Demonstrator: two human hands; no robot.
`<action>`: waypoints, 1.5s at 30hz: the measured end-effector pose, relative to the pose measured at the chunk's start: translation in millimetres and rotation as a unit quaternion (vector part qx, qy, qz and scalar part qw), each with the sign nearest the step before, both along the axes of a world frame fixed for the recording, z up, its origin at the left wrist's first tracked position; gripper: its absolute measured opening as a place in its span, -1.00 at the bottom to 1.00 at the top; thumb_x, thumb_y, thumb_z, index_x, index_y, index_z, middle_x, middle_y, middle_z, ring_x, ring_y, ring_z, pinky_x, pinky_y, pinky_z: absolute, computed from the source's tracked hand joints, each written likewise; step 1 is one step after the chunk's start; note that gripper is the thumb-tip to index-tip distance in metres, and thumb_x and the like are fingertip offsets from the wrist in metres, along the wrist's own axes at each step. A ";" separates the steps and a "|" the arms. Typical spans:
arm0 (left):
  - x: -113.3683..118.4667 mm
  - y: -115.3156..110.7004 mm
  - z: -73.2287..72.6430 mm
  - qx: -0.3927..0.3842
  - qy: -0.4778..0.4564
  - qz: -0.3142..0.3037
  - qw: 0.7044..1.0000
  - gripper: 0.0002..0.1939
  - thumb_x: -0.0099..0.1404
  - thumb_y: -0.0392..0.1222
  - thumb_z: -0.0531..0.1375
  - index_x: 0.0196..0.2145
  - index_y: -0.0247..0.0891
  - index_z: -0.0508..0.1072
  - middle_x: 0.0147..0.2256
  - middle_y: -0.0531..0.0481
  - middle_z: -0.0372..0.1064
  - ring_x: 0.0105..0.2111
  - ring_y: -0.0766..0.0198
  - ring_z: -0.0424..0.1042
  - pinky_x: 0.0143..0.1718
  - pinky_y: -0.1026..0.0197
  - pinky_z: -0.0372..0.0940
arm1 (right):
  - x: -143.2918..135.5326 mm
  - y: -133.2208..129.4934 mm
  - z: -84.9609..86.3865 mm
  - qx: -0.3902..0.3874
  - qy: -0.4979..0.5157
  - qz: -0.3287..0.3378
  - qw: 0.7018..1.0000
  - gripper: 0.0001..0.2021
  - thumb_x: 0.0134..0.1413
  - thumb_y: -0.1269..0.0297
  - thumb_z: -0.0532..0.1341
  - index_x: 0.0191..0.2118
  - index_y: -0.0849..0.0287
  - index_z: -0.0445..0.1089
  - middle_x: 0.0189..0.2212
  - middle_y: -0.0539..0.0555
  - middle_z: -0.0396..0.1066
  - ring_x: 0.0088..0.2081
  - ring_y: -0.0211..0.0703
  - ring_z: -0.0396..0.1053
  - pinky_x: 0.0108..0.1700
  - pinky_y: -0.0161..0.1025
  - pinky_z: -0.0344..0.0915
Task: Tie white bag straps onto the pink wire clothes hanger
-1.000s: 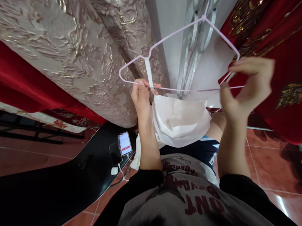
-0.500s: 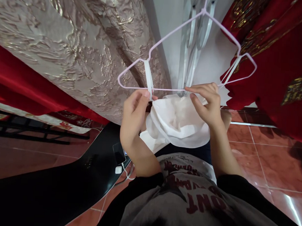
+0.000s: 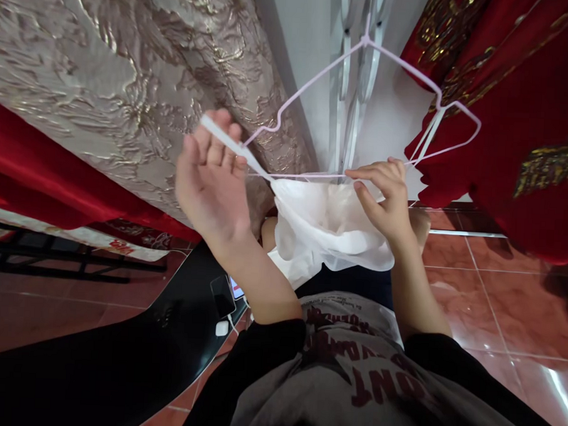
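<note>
A thin pink hanger (image 3: 318, 79) stands upright before me. A white strappy garment (image 3: 307, 208) hangs from it over my lap. My left hand (image 3: 220, 172) is turned palm up at the hanger's left end, fingers slightly curled. Across those fingers the garment's white left strap (image 3: 258, 163) is drawn out taut, and the hand hides part of the hanger's corner. With bent fingers, my right hand (image 3: 381, 195) holds the hanger's lower bar near the garment's top edge. The right strap (image 3: 429, 138) is looped over the hanger's right notch.
Embossed beige fabric (image 3: 144, 75) hangs at left, and red fabric with gold sequins (image 3: 517, 141) at right. White metal bars (image 3: 338, 108) stand behind the hanger. A black seat (image 3: 118, 350) carries a phone (image 3: 222, 296) and a white charger (image 3: 221, 328). Red floor tiles (image 3: 473, 296) lie below.
My left hand has moved left and up, turning palm up and pulling the left strap outward from the hanger's notch. My right hand keeps its place on the lower bar.
</note>
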State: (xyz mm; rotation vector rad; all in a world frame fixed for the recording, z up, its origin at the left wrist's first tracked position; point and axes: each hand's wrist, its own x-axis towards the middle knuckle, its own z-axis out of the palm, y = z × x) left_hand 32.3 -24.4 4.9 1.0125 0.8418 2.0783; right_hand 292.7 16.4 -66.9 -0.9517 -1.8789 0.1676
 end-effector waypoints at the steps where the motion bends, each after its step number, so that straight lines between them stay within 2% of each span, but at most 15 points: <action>1: -5.1 0.7 -6.9 0.000 -0.010 0.055 0.998 -0.63 0.41 0.08 0.31 -0.02 -0.23 0.64 0.14 -0.14 0.56 0.16 0.15 0.52 -0.04 0.27 0.43 | -0.1 0.3 -0.8 0.004 0.001 0.002 1.000 -0.79 0.40 0.25 0.20 -0.04 -0.10 0.60 -0.16 -0.05 0.65 -0.07 -0.08 0.52 0.40 0.22 0.17; 3: -14.1 1.6 -23.7 -0.029 -0.012 0.164 0.986 -0.71 0.40 -0.02 0.31 -0.01 -0.19 0.61 0.09 -0.10 0.60 0.12 0.14 0.55 -0.15 0.26 0.41 | -1.6 1.3 -2.9 0.014 0.006 0.007 1.000 -0.78 0.39 0.27 0.20 -0.03 -0.11 0.60 -0.15 -0.05 0.65 -0.06 -0.08 0.53 0.41 0.23 0.16; 5: -17.0 2.3 -38.8 -0.082 0.017 0.203 0.976 -0.80 0.40 -0.10 0.31 -0.07 -0.18 0.61 0.00 -0.08 0.65 0.02 0.13 0.59 -0.26 0.24 0.35 | -5.4 2.0 -5.0 0.017 0.005 0.009 1.000 -0.77 0.39 0.27 0.20 0.00 -0.13 0.59 -0.14 -0.05 0.64 -0.04 -0.06 0.53 0.42 0.25 0.15; 7: -10.8 2.7 -48.0 -0.117 0.043 0.155 0.980 -0.84 0.43 -0.09 0.31 -0.12 -0.18 0.62 -0.06 -0.11 0.67 -0.04 0.11 0.60 -0.34 0.24 0.30 | -11.6 0.8 -5.9 0.010 -0.002 0.006 1.000 -0.75 0.40 0.25 0.19 0.04 -0.13 0.58 -0.11 -0.02 0.64 0.00 -0.03 0.52 0.43 0.28 0.15; 10: 9.8 3.8 -51.3 -0.113 0.051 0.058 0.991 -0.76 0.48 0.05 0.28 -0.15 -0.15 0.61 -0.10 -0.15 0.67 -0.06 0.09 0.63 -0.40 0.23 0.30 | -21.7 -5.4 -4.2 0.002 -0.009 0.003 1.000 -0.73 0.41 0.23 0.18 0.08 -0.12 0.57 -0.06 0.01 0.63 0.04 0.00 0.53 0.43 0.31 0.16; 14: 29.1 7.5 -51.1 -0.105 0.062 0.041 0.992 -0.63 0.51 0.22 0.22 -0.20 -0.14 0.52 -0.21 -0.11 0.62 -0.18 0.13 0.65 -0.44 0.23 0.35 | -23.1 -10.0 -3.5 0.036 0.039 0.001 0.999 -0.75 0.41 0.23 0.20 0.08 -0.12 0.55 0.02 0.05 0.60 0.12 0.04 0.52 0.37 0.29 0.28; 16: 30.4 9.4 -52.1 -0.114 0.077 0.051 0.989 -0.60 0.51 0.27 0.20 -0.21 -0.12 0.50 -0.23 -0.09 0.60 -0.19 0.14 0.65 -0.44 0.22 0.38 | -13.3 -3.1 -6.1 0.083 0.139 -0.033 0.986 -0.73 0.39 0.20 0.24 0.12 -0.11 0.51 0.14 0.12 0.53 0.11 0.06 0.52 0.21 0.21 0.44; 19: 28.8 11.4 -53.9 -0.119 0.089 0.063 0.987 -0.58 0.53 0.28 0.17 -0.23 -0.11 0.48 -0.24 -0.08 0.60 -0.19 0.14 0.66 -0.43 0.22 0.40 | 14.0 16.9 -7.6 0.078 0.262 -0.086 0.958 -0.61 0.35 0.16 0.26 0.25 -0.09 0.42 0.23 0.23 0.47 -0.18 -0.04 0.52 -0.17 0.05 0.52; 22: 29.0 12.5 -55.1 -0.099 0.068 0.069 0.990 -0.64 0.55 0.20 0.18 -0.24 -0.12 0.48 -0.27 -0.07 0.61 -0.24 0.19 0.65 -0.44 0.24 0.41 | 44.5 32.9 0.1 -0.060 0.240 -0.035 0.968 -0.71 0.30 0.12 0.31 0.10 -0.03 0.50 -0.07 0.18 0.61 -0.43 -0.18 0.36 -0.37 -0.06 0.40; 25: 31.0 13.1 -55.8 -0.086 0.049 0.069 0.993 -0.69 0.57 0.10 0.19 -0.24 -0.13 0.50 -0.29 -0.05 0.62 -0.31 0.24 0.63 -0.41 0.26 0.43 | 61.8 34.2 11.2 -0.130 0.219 -0.013 0.967 -0.82 0.25 0.06 0.39 -0.11 -0.04 0.53 -0.41 0.03 0.50 -0.49 -0.18 0.32 -0.39 -0.05 0.36; 30: 30.9 15.6 -57.0 -0.113 0.057 0.086 0.988 -0.68 0.58 0.12 0.17 -0.21 -0.14 0.53 -0.29 -0.04 0.62 -0.34 0.27 0.61 -0.37 0.27 0.45 | 52.5 19.1 18.9 -0.149 0.211 -0.031 0.966 -0.84 0.22 0.03 0.43 -0.17 -0.08 0.55 -0.44 0.00 0.50 -0.48 -0.13 0.36 -0.37 0.00 0.37; 35: 28.6 16.1 -56.3 -0.099 0.065 0.083 0.989 -0.63 0.55 0.19 0.20 -0.26 -0.14 0.50 -0.33 -0.02 0.60 -0.45 0.30 0.51 -0.41 0.25 0.43 | 32.0 19.1 37.2 -0.028 0.216 -0.075 0.973 -0.82 0.33 0.02 0.34 -0.18 -0.03 0.58 -0.36 0.07 0.59 -0.45 -0.14 0.41 -0.38 -0.05 0.38; 39: 30.9 12.8 -53.0 -0.115 0.070 0.080 0.988 -0.63 0.57 0.15 0.19 -0.29 -0.15 0.49 -0.35 -0.02 0.61 -0.50 0.32 0.43 -0.45 0.26 0.39 | 47.4 42.2 51.2 0.034 0.265 -0.089 0.960 -0.87 0.30 0.12 0.37 -0.11 -0.05 0.63 -0.24 0.05 0.62 -0.37 -0.12 0.50 -0.34 -0.07 0.47; 42: 31.8 12.9 -53.0 -0.108 0.062 0.078 0.989 -0.64 0.57 0.13 0.20 -0.29 -0.15 0.51 -0.36 -0.02 0.60 -0.51 0.32 0.40 -0.47 0.25 0.37 | 81.7 62.4 39.3 0.092 0.305 -0.084 0.944 -0.77 0.25 0.24 0.33 -0.02 -0.16 0.64 -0.12 -0.03 0.63 -0.10 -0.03 0.61 -0.11 -0.02 0.53; 45: 31.2 14.5 -54.9 -0.100 0.054 0.072 0.991 -0.66 0.56 0.09 0.22 -0.30 -0.15 0.53 -0.36 -0.03 0.60 -0.52 0.32 0.37 -0.49 0.24 0.35 | 110.1 67.4 13.7 0.191 0.367 -0.090 0.906 -0.71 0.19 0.29 0.28 -0.02 -0.14 0.62 -0.14 -0.04 0.64 -0.13 -0.02 0.63 -0.12 0.00 0.49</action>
